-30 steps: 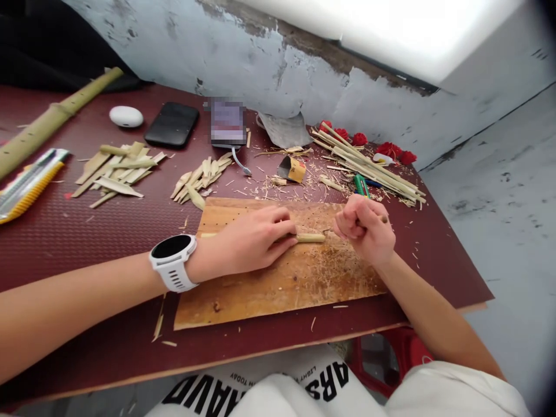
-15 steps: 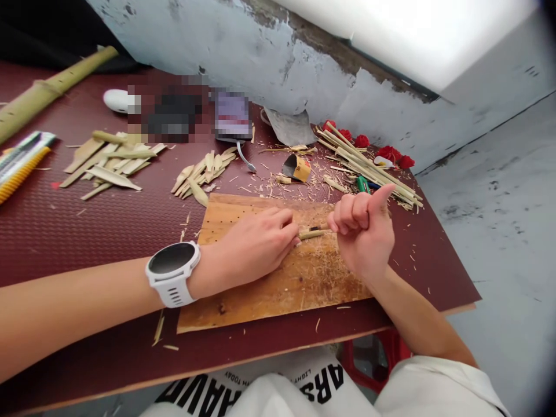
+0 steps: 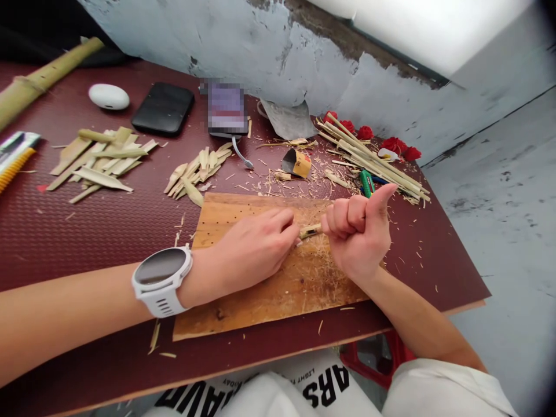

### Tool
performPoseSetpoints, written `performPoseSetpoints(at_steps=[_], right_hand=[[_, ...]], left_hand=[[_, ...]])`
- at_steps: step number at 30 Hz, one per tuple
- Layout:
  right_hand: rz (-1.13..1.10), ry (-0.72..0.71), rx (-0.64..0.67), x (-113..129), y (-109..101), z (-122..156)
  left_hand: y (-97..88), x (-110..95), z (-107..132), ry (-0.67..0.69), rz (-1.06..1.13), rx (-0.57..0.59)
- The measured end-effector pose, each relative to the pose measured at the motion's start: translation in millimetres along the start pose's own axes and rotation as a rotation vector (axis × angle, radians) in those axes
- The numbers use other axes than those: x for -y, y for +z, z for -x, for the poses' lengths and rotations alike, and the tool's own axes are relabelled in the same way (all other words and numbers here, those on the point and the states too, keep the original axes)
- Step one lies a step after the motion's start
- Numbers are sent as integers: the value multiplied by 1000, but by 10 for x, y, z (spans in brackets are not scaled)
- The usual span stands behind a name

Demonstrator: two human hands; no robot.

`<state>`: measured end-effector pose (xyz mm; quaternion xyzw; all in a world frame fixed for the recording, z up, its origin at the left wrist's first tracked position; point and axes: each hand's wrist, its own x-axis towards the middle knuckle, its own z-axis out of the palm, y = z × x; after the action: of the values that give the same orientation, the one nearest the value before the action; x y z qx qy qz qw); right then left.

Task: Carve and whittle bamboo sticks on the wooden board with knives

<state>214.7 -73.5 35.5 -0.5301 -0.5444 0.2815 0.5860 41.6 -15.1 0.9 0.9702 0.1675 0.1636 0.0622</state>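
My left hand (image 3: 254, 246), wearing a white watch (image 3: 163, 275) on its wrist, is closed on a thin bamboo strip (image 3: 305, 234). It presses the strip on a worn wooden board (image 3: 243, 310). My right hand (image 3: 358, 234) makes a fist with the thumb raised, wrapped round a slim tool with a dark section (image 3: 313, 230). The tool lies against the strip in the narrow gap between both hands. Most of the tool and its tip are hidden, so its exact kind does not show.
Split bamboo pieces (image 3: 108, 159) and shorter slivers (image 3: 202, 171) lie behind the board. Bamboo sticks (image 3: 373, 159), a green-handled tool (image 3: 367, 182), red flowers (image 3: 365, 133) and curled sandpaper (image 3: 296, 163) are on the right. A bamboo pole (image 3: 43, 81) and a black box (image 3: 163, 109) are farther left.
My right hand has moved a little left with the tool, narrowing the gap to my left hand. The left hand keeps its grip on the strip. The view has shifted slightly.
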Motion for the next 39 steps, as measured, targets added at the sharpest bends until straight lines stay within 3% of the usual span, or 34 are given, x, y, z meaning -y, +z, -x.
performPoseSetpoints(at_steps=[4,9,12,32,39], right_hand=[[-58,-80,26,1,25,20],[-376,-19,-18,-20,42,36],[-435,-15,-11,-24,41,28],[-368,-33,13,-60,53,-14],[-312,-69,-151,-31,154,71]], left_hand=[[12,2,-1,14,-3,-18],[22,7,-3,26,-4,-31],[27,8,0,29,-4,-34],[26,8,7,75,-42,-34],[23,9,11,67,-45,-44]])
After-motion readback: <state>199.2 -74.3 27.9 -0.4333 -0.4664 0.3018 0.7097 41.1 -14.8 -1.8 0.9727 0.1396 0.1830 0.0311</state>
